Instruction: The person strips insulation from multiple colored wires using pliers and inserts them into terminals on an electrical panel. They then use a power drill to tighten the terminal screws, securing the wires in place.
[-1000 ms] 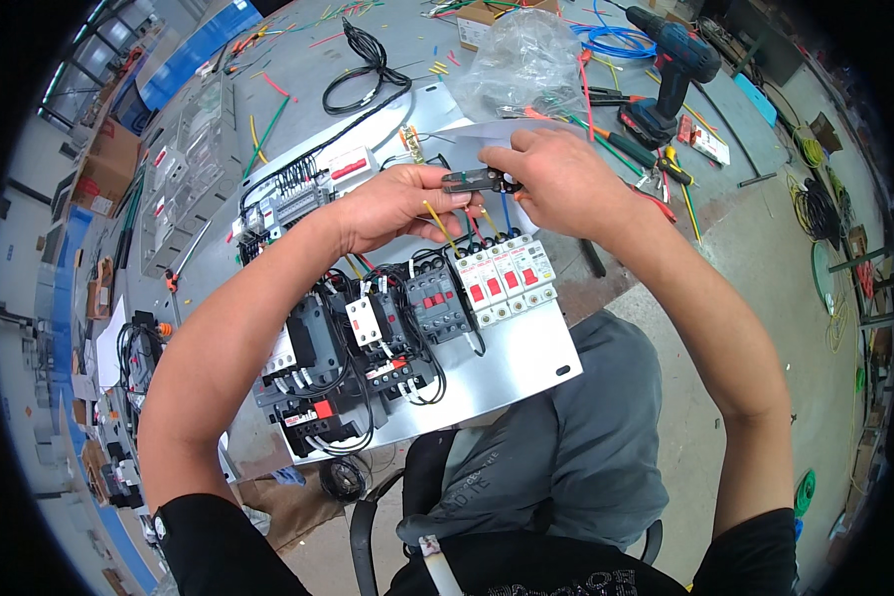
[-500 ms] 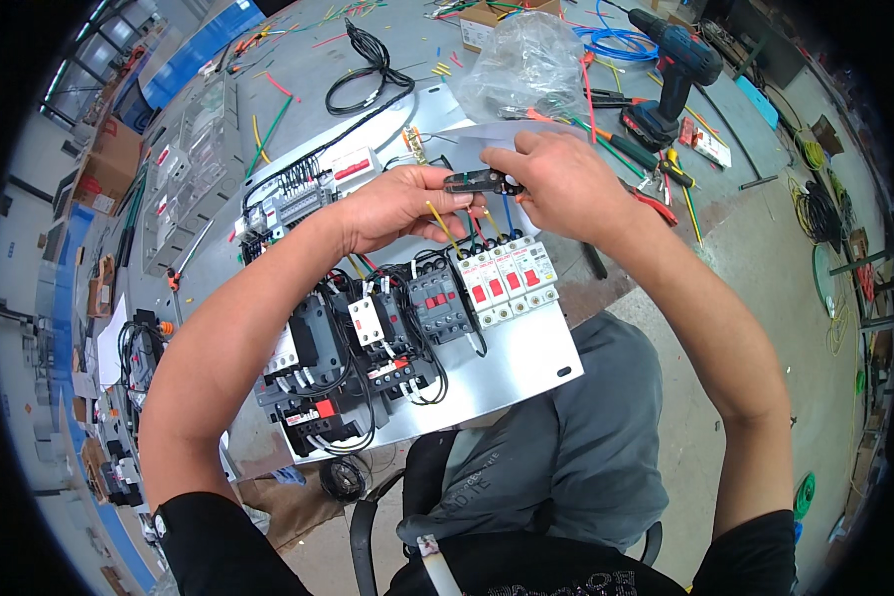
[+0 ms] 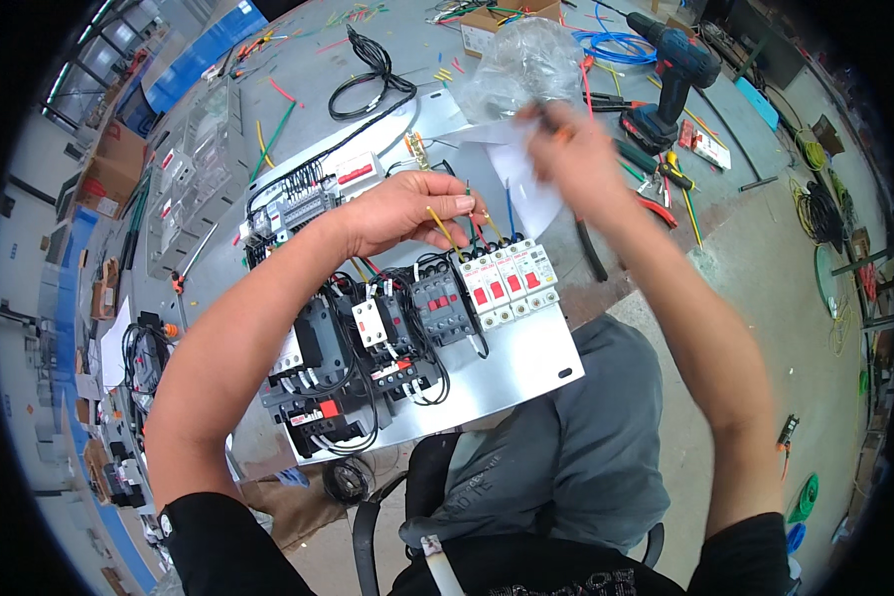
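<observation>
My left hand is closed in a pinch, thumb and forefinger on a thin green wire whose tip stands above the thumb. Short yellow wires and a blue wire rise beside those fingers from the row of white circuit breakers with red switches. Off to the right, my right hand is smeared by motion, closed around dark pliers that are blurred too. Black contactors with black wiring sit left of the breakers on a metal mounting plate.
A cordless drill, a clear plastic bag and a white paper sheet lie on the grey table. Red-handled pliers rest near its right edge. Behind the plate lies a coiled black cable. Transparent cases stand at left.
My right hand has drawn the pliers away from my left fingertips, up and to the right. My left hand stays at the wires. More of the paper sheet shows.
</observation>
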The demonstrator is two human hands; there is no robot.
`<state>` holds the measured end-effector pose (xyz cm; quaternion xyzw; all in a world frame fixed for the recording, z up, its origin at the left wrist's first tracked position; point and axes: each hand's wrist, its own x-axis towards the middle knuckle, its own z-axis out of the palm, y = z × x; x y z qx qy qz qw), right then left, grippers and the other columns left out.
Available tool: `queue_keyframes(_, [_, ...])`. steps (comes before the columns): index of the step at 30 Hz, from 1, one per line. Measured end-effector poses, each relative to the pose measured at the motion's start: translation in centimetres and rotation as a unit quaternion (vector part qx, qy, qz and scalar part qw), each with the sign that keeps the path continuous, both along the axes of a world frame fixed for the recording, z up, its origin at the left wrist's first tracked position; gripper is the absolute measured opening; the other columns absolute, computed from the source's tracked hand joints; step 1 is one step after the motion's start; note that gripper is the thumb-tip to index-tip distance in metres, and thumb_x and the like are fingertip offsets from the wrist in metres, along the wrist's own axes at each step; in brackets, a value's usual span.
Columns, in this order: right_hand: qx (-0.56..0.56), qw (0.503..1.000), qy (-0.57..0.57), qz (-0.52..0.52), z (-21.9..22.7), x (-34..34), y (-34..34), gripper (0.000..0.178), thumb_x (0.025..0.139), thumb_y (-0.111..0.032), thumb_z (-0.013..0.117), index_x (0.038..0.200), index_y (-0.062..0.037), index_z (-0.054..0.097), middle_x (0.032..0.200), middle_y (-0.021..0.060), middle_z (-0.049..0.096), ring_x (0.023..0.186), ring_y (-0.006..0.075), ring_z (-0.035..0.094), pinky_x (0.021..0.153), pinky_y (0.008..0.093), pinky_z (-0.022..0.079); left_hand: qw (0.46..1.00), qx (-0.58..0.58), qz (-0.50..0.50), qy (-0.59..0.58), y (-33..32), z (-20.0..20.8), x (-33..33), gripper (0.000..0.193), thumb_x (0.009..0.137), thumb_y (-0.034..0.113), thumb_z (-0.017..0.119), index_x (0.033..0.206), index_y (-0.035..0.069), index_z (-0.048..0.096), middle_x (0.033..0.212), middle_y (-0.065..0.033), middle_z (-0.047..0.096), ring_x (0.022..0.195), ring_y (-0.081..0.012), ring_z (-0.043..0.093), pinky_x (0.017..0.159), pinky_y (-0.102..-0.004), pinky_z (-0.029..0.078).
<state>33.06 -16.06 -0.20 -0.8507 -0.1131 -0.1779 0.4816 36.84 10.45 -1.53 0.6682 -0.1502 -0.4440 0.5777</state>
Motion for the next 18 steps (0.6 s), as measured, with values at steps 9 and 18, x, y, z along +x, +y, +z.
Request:
queue_keyframes(9, [0.042, 0.992, 0.075, 0.094, 3.7, -2.5, -0.2, 0.036, 0.095, -0.011, 0.068, 0.131, -0.0040, 0.069, 0.090, -0.0049, 0.058, 0.087, 0.0055, 0.053, 0.080, 0.0237, 0.044, 0.999, -0.003, 0.015, 0.032, 0.2, 1.5, -0.7, 0.031, 0.108, 0.018, 0.062, 0.134, 0.002, 0.064, 0.126, -0.0091, 0.072, 0.105, -0.0149, 0.072, 0.094, -0.0312, 0.062])
queue_keyframes(18, [0.116, 0.981, 0.072, 0.136, 6.2, -4.3, 0.0, 0.039, 0.096, -0.013, 0.067, 0.133, -0.0032, 0.069, 0.093, -0.0027, 0.061, 0.091, 0.0077, 0.060, 0.085, 0.0250, 0.047, 0.999, -0.027, -0.012, 0.038, 1.3, 2.2, -1.3, 0.031, 0.100, -0.002, 0.064, 0.131, 0.003, 0.061, 0.128, -0.0107, 0.068, 0.127, -0.0228, 0.068, 0.107, -0.0337, 0.058])
